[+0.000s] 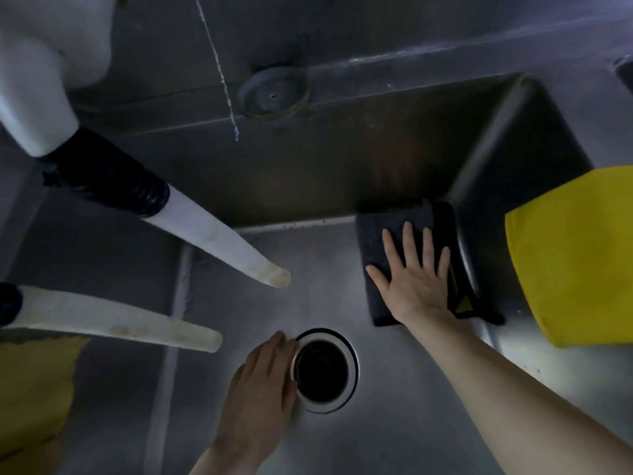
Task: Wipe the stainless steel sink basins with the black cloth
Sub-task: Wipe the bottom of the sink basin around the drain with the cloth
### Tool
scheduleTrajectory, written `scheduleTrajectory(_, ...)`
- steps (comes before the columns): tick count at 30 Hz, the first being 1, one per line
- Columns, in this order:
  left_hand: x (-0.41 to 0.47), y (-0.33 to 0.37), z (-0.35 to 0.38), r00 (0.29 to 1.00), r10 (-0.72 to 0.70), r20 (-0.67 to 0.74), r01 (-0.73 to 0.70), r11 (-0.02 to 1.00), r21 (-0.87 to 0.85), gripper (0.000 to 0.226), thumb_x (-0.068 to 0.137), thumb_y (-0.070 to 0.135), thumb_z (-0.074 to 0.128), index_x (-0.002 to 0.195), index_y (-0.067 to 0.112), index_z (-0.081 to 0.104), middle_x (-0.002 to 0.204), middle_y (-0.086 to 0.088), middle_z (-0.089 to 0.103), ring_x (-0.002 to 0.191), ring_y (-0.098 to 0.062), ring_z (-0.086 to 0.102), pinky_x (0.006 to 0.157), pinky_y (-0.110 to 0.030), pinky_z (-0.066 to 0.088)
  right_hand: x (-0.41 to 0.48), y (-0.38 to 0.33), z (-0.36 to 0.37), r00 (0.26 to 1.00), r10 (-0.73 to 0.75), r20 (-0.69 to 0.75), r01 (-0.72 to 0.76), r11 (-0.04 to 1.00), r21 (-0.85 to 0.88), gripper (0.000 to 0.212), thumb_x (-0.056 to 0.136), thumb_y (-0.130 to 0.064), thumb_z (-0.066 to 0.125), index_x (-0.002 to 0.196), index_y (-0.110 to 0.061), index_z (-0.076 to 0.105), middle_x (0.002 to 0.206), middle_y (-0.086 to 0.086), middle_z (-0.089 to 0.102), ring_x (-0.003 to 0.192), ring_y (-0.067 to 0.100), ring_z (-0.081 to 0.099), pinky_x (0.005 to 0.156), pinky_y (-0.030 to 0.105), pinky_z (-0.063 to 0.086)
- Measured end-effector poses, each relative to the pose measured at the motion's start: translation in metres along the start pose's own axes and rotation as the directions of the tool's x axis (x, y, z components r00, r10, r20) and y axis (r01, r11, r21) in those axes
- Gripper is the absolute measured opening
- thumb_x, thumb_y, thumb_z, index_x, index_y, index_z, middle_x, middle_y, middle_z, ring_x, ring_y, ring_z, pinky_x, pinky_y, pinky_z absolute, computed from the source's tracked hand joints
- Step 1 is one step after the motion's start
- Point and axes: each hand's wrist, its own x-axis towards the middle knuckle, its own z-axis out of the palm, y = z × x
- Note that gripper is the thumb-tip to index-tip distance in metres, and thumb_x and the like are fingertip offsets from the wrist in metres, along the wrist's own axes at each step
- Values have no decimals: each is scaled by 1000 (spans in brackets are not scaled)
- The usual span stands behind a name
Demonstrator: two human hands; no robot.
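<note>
At lower centre, left hand (260, 382) loose and released, nothing in it, with fingertips resting on the left rim of the drain (323, 370) in the basin (394, 426) floor. Up and right of that, right hand (416, 286) flat and unclenched, fingers spread, pressing down on the cloth (371, 245) rather than gripping it. Cloth folded into a pad, lying on the basin floor in the far right corner, right of centre in the frame, with its right edge riding up the curve of the side wall. By the look of it soft, light and limp. Likely to bunch or skid under a weak push on smooth steel, so best driven with a flat palm over the middle, or pinched at a folded edge to lift and refold. Nothing fragile about it; wet or dry, impossible to tell. Small yellow patch at the cloth's lower right, perhaps a label, too dim to read. At the right edge, yellow sheet (575, 255) draped over the rim, cut off by the frame. At left, two white spouts (212, 234) slanting in over the basin, upper ends out of frame. Dull yellow shape (34, 389) at lower left, blurred, not identifiable. Further up, round disc (274, 92) on the back ledge and thin string (219, 63) hanging beside it, purpose unclear. Second basin, if any, not clearly in view.
</note>
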Motion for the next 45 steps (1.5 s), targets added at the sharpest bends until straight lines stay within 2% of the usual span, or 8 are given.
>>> scheduleTrajectory(7, -9, -23, -2, 1000, -9, 10, 9, 1000, 10, 55, 80, 38, 41, 134, 26, 42, 142, -1, 45, 125, -18, 45, 91, -39, 51, 17, -49, 5, 999, -42, 28, 40, 997, 59, 69, 91, -66, 8, 149, -34, -12, 160, 1, -15, 142, 35, -20, 112, 60, -5)
scheduleTrajectory(14, -21, -35, -6, 990, -117, 74, 115, 993, 30, 89, 50, 24, 86, 128, 28, 44, 133, -4, 55, 105, -24, 64, 67, -38, 59, 13, -97, 3, 980, -191, 48, 187, 979, 80, 66, 94, -62, 12, 150, -34, -9, 159, 2, -15, 141, 35, -23, 111, 60, -9)
scheduleTrajectory(19, -31, -38, 0, 980, -160, 119, 150, 984, 92, 89, 43, 33, 88, 123, 29, 48, 131, -4, 56, 97, -23, 67, 56, -34, 58, 3, -124, 5, 867, -484, 116, 485, 874, 22, 65, 94, -61, 17, 149, -35, -6, 160, -1, -14, 142, 34, -22, 112, 59, -9)
scheduleTrajectory(22, -36, -34, -1, 979, -172, 111, 158, 980, 118, 78, 57, 38, 82, 128, 29, 49, 141, -2, 47, 110, -23, 61, 67, -37, 57, -14, -116, 8, 812, -562, 155, 572, 820, -23, 63, 95, -61, 15, 149, -36, -6, 160, -2, -14, 142, 32, -22, 113, 56, -7)
scheduleTrajectory(26, -44, -25, -4, 967, -229, 109, 228, 973, 26, 65, 87, 42, 52, 145, 34, 23, 157, 8, 8, 141, -15, 21, 103, -36, 39, -36, -92, 4, 826, -542, 154, 548, 836, 4, 63, 94, -63, 17, 149, -39, -1, 160, -2, -10, 144, 27, -18, 116, 51, -4)
scheduleTrajectory(36, -69, -57, -15, 966, -225, 125, 226, 974, 4, 62, 68, 35, 66, 128, 23, 53, 143, -5, 46, 120, -25, 53, 79, -42, 56, -70, -70, -10, 906, -321, 276, 323, 946, 40, 61, 97, -57, 18, 149, -37, -6, 158, -6, -19, 144, 26, -20, 116, 52, -4)
scheduleTrajectory(41, -78, -64, -27, 962, -266, 61, 267, 964, -10, 59, 85, 34, 54, 140, 27, 36, 152, 0, 26, 138, -21, 29, 107, -36, 37, -75, -90, -10, 866, -356, 350, 381, 925, -2, 61, 97, -54, 18, 148, -39, -11, 157, -10, -23, 142, 27, -25, 114, 56, -6)
scheduleTrajectory(45, -91, -75, -32, 948, -311, 68, 311, 950, 4, 49, 76, 30, 59, 124, 20, 57, 137, -11, 49, 122, -31, 51, 90, -39, 51, -98, -127, -3, 801, -463, 380, 500, 866, 2, 57, 95, -54, 8, 147, -42, -12, 156, -12, -21, 143, 27, -23, 115, 53, -6)
